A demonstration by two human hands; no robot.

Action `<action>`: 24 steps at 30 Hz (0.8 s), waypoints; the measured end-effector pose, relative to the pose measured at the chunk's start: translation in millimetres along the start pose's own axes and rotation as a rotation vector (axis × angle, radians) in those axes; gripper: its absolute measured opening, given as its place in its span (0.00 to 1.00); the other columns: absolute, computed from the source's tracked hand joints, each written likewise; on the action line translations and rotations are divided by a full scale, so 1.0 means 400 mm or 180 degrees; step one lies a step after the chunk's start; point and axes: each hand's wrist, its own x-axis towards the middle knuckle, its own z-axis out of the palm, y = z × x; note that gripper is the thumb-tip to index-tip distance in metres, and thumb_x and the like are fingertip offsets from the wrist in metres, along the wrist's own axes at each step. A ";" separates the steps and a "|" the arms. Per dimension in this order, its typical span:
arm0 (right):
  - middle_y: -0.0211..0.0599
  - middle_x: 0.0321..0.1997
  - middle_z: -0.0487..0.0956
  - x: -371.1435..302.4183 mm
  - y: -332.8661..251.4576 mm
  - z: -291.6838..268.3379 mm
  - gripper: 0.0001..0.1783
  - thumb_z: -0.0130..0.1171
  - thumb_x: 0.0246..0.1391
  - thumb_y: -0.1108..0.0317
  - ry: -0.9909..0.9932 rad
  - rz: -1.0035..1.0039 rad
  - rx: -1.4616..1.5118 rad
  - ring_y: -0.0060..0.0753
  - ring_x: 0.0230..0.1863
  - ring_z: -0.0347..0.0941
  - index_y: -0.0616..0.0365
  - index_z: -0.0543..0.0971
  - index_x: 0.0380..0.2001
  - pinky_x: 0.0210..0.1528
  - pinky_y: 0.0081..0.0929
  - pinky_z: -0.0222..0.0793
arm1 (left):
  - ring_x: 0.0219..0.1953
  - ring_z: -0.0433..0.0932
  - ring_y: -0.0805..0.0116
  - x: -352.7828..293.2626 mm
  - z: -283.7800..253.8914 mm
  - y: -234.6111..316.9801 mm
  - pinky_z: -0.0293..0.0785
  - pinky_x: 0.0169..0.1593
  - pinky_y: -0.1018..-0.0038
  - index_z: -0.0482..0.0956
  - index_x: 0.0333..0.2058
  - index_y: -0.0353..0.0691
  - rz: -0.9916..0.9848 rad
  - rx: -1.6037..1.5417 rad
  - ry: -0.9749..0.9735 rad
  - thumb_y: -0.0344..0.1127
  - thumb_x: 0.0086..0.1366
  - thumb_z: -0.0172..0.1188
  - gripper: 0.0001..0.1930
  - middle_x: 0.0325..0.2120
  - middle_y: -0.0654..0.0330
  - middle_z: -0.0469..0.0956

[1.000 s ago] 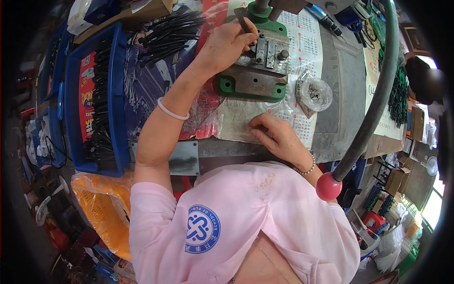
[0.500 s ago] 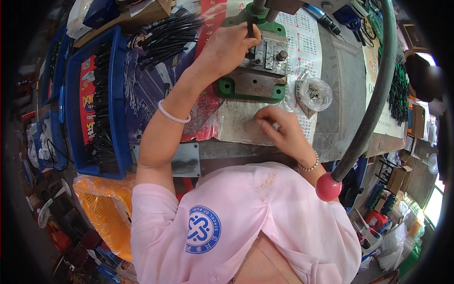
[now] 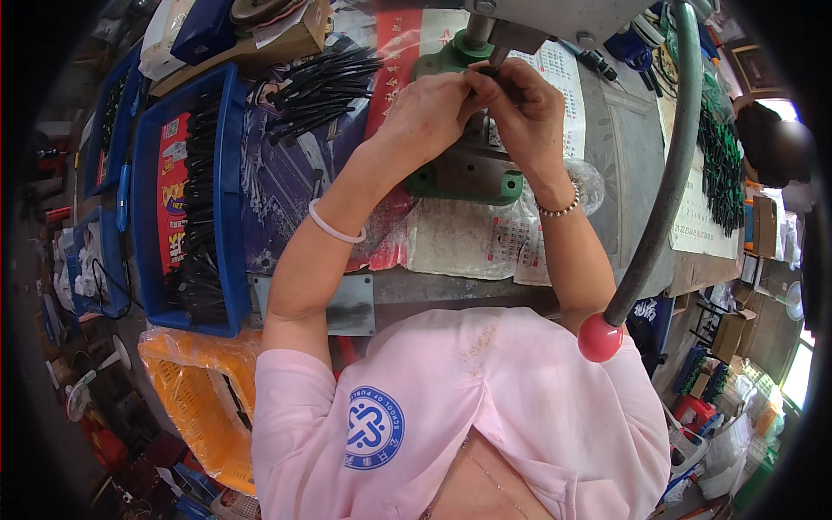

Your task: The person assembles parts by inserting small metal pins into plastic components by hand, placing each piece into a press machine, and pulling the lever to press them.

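My left hand [image 3: 433, 111] and my right hand [image 3: 530, 108] meet under the head of a hand press [image 3: 468, 178] with a green base. Their fingertips are pinched together around a small black piece [image 3: 490, 72], mostly covered by the fingers. My hands hide most of the metal fixture on the press. Left of the press lies a loose pile of thin black strips [image 3: 325, 82]. The press's grey lever [image 3: 669, 199] curves down on the right to a red ball knob [image 3: 601, 337].
A blue bin [image 3: 238, 269] of black strips stands at the left, above a yellow basket [image 3: 195, 399] in plastic. Beside my right wrist sits a clear plastic bag [image 3: 593, 185]. A screwdriver-like tool [image 3: 598, 62] lies at the back right, and green-and-black pieces [image 3: 719, 165] at the far right.
My right hand has risen from the paper in front of the press to join my left hand at the black piece. The left hand has shifted slightly right and down.
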 end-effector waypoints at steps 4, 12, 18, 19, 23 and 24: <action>0.36 0.25 0.81 0.013 0.008 0.004 0.09 0.65 0.54 0.69 0.0155 -0.0153 0.0020 0.19 0.27 0.76 0.63 0.80 0.34 0.31 0.19 0.70 | 0.36 0.78 0.44 0.001 0.010 -0.009 0.74 0.38 0.58 0.77 0.37 0.36 0.0014 0.0071 0.0228 0.30 0.62 0.58 0.06 0.30 0.47 0.79; 0.23 0.22 0.76 0.008 0.000 -0.002 0.07 0.65 0.55 0.70 0.0133 -0.0173 -0.0330 0.09 0.25 0.66 0.64 0.81 0.30 0.26 0.12 0.59 | 0.29 0.81 0.50 0.005 0.010 -0.010 0.76 0.32 0.65 0.77 0.37 0.33 0.0225 0.0026 0.0300 0.24 0.59 0.59 0.07 0.26 0.47 0.79; 0.36 0.32 0.82 -0.041 -0.055 -0.031 0.14 0.59 0.59 0.67 -0.0131 0.0282 0.0233 0.18 0.26 0.73 0.62 0.76 0.46 0.29 0.20 0.69 | 0.25 0.81 0.59 -0.002 0.013 -0.024 0.76 0.31 0.68 0.77 0.35 0.35 0.0236 -0.0354 0.0380 0.26 0.59 0.59 0.05 0.23 0.50 0.78; 0.39 0.35 0.81 -0.063 -0.077 -0.063 0.20 0.59 0.60 0.62 -0.0359 0.0601 0.0685 0.22 0.28 0.74 0.63 0.73 0.50 0.31 0.22 0.70 | 0.24 0.81 0.62 -0.002 0.015 -0.028 0.75 0.31 0.69 0.76 0.34 0.35 0.0147 -0.0318 0.0337 0.27 0.60 0.59 0.04 0.22 0.51 0.77; 0.53 0.40 0.79 -0.181 -0.164 -0.192 0.39 0.60 0.56 0.44 -0.1057 0.1685 0.3425 0.42 0.34 0.78 0.69 0.68 0.55 0.38 0.41 0.74 | 0.22 0.81 0.66 0.009 0.022 -0.013 0.74 0.29 0.72 0.75 0.32 0.36 0.0037 -0.0237 0.0209 0.31 0.63 0.58 0.05 0.20 0.53 0.75; 0.56 0.40 0.78 -0.212 -0.196 -0.214 0.43 0.63 0.53 0.42 -0.1182 0.1915 0.3765 0.48 0.35 0.78 0.70 0.67 0.57 0.39 0.46 0.74 | 0.22 0.81 0.66 0.009 0.021 -0.012 0.74 0.29 0.72 0.75 0.32 0.36 0.0036 -0.0244 0.0208 0.31 0.63 0.58 0.05 0.20 0.53 0.75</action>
